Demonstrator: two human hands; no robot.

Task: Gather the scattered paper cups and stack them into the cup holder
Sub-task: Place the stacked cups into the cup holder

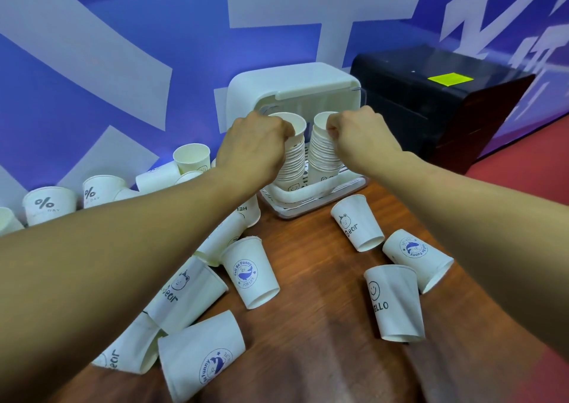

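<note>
1. Nearest the camera, a whale-print cup (201, 356) lay on the wooden table (314, 325), with a bear-print cup (129, 353) touching it on the left.
2. Further in, more loose cups were scattered on the table: a HELLO cup (395, 302) to the right, a second whale cup (249, 271) near the middle, and a second bear cup (357, 222) just in front of the holder.
3. Both bare forearms reached forward over these cups.
4. The left hand (252, 144) had its fingers curled tight and pinched the top of the left stack (292, 162).
5. The right hand (360, 134) was likewise curled, gripping the upper cups of the right stack (323, 156).
6. Both stacks stood upright, side by side, inside the white cup holder (292, 82), whose lid was raised above them.
7. To the far left, percent-sign cups (49, 204) lay along the foot of the wall.
8. A black box (431, 101) with a yellow label sat to the right of the holder.
9. Behind everything rose a blue-and-white wall (123, 64).
</note>
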